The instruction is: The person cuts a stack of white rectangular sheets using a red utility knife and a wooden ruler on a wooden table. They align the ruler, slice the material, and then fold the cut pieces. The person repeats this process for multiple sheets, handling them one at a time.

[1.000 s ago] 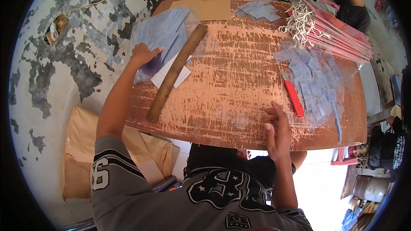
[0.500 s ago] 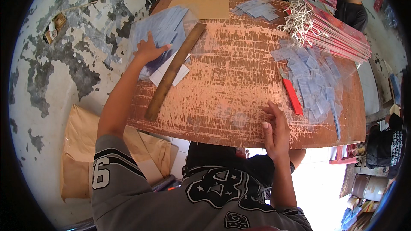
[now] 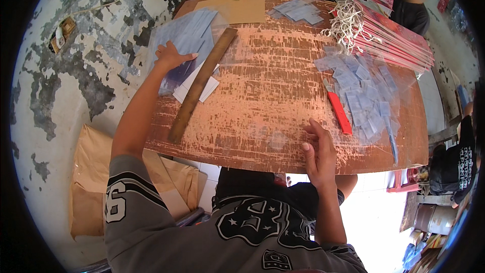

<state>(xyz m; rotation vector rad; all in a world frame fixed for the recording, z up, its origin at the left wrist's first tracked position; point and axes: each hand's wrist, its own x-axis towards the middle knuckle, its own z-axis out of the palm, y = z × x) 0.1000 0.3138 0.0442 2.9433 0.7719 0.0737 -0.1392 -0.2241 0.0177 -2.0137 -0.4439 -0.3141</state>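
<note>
My left hand [image 3: 173, 58] rests on a pile of clear bluish plastic sheets [image 3: 189, 30] at the table's left side, its thumb stretched toward a wooden ruler [image 3: 202, 86]. Below that ruler pokes out a white card [image 3: 209, 88] marked with lines. Over the near edge of the worn table [image 3: 252, 121] hangs my right hand [image 3: 321, 154], empty, with fingers loosely curved and the thumb apart. Just beyond it lies a red-handled cutter knife [image 3: 338, 112]. Many small cut plastic pieces [image 3: 361, 96] are heaped to the knife's right.
White cords [image 3: 346, 25] trail from a stack of clear and red bags [image 3: 394, 45] at the far right. More plastic pieces [image 3: 298, 11] and a brown board [image 3: 237, 10] lie at the far edge. A co-worker [image 3: 409, 5] is beyond the bags. Brown cardboard [image 3: 91, 187] leans at lower left.
My left hand's fingers have drawn in a little on the plastic sheets. The whole view has shifted slightly; my right hand keeps about the same place by the near edge.
</note>
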